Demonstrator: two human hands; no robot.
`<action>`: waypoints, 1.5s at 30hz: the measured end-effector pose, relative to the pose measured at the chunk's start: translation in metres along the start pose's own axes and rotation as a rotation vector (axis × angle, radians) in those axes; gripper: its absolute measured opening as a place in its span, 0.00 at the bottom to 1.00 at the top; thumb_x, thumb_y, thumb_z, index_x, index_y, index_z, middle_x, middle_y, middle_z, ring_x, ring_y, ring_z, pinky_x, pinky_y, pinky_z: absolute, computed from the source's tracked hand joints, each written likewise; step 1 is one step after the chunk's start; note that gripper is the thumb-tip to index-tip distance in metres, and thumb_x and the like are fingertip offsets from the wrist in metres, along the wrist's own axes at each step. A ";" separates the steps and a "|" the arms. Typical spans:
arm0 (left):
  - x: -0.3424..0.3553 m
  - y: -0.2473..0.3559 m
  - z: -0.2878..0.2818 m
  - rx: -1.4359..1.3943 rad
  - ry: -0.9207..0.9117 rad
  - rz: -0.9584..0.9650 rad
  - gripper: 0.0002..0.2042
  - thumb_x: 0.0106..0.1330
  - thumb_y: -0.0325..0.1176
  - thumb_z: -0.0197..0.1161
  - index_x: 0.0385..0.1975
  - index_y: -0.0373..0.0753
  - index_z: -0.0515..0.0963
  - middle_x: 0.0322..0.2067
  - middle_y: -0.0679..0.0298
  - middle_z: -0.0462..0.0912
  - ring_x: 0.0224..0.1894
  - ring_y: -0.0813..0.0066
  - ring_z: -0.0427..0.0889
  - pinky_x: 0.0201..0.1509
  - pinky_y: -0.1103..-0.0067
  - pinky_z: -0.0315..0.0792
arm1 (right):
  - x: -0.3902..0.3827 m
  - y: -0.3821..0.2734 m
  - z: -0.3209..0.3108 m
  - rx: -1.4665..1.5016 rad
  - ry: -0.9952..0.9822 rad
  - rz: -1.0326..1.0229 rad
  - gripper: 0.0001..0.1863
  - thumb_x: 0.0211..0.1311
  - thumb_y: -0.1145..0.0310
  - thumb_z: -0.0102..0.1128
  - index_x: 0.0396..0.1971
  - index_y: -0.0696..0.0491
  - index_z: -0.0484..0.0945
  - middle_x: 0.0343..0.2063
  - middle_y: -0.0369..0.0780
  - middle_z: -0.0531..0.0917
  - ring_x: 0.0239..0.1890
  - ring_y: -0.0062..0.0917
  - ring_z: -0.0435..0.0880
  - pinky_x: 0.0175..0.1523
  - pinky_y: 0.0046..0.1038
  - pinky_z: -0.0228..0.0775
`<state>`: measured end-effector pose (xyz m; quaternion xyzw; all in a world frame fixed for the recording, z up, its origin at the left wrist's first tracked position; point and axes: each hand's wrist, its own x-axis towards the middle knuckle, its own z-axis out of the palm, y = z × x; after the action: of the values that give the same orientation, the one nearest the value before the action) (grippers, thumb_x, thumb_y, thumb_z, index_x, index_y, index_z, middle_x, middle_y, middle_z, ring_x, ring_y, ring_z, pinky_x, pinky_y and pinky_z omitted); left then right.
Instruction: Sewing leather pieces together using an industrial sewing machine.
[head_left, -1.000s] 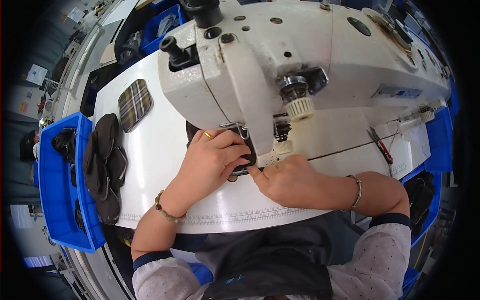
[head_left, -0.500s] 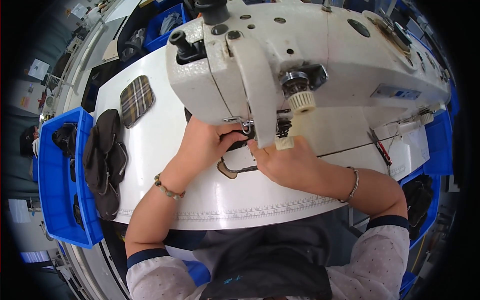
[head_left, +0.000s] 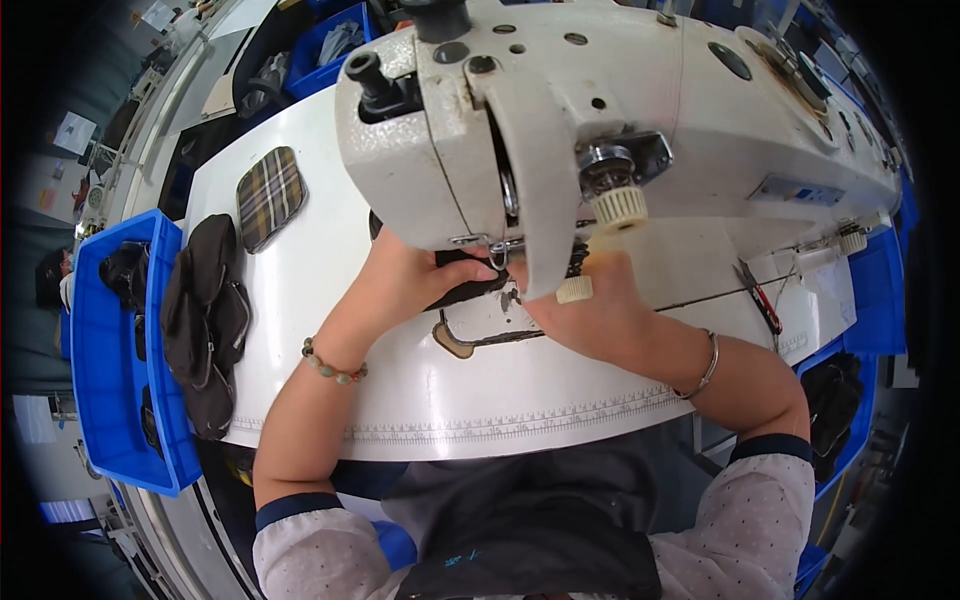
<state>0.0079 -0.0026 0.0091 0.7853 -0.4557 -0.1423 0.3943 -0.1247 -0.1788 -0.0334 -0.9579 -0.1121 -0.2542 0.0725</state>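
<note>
STEP: guide dark fabric piece (head_left: 462,288) under sewing machine head (head_left: 520,150), frame centre | LEFT: left hand (head_left: 405,280) grip pressed flat on the piece; keep fingertips clear of the needle | RIGHT: right hand (head_left: 590,310) grip largely hidden by the head, cannot tell | COUNTER: white counter (head_left: 330,330); feed evenly, piece flat

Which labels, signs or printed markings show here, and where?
Label plate: right side of the white sewing machine's arm, small grey-blue rectangle.
Ruler strip: along the white table's near edge, thin printed scale line.
Paper sheets: far left background, white rectangles.
No screens.
</note>
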 end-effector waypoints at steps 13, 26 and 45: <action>0.002 0.009 0.006 0.100 0.082 0.030 0.07 0.47 0.29 0.77 0.24 0.38 0.86 0.25 0.65 0.87 0.30 0.67 0.85 0.42 0.76 0.76 | 0.001 0.000 -0.001 -0.001 0.002 -0.058 0.08 0.51 0.70 0.62 0.33 0.51 0.83 0.13 0.35 0.73 0.13 0.30 0.77 0.17 0.34 0.64; 0.005 0.003 0.004 0.004 -0.017 -0.114 0.09 0.52 0.26 0.74 0.33 0.36 0.85 0.27 0.62 0.88 0.30 0.71 0.86 0.38 0.78 0.77 | 0.004 0.006 0.007 0.009 0.059 -0.162 0.06 0.48 0.73 0.60 0.28 0.54 0.76 0.10 0.36 0.72 0.13 0.30 0.76 0.17 0.33 0.66; 0.005 -0.003 0.002 0.256 0.125 0.055 0.13 0.42 0.31 0.78 0.30 0.42 0.86 0.31 0.63 0.86 0.38 0.61 0.83 0.47 0.70 0.74 | -0.005 0.005 -0.004 0.032 -0.097 -0.169 0.22 0.44 0.74 0.60 0.45 0.60 0.82 0.15 0.39 0.75 0.14 0.31 0.75 0.18 0.33 0.65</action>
<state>0.0110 -0.0065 0.0066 0.8238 -0.4659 -0.0233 0.3222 -0.1293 -0.1850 -0.0326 -0.9550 -0.1997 -0.2109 0.0606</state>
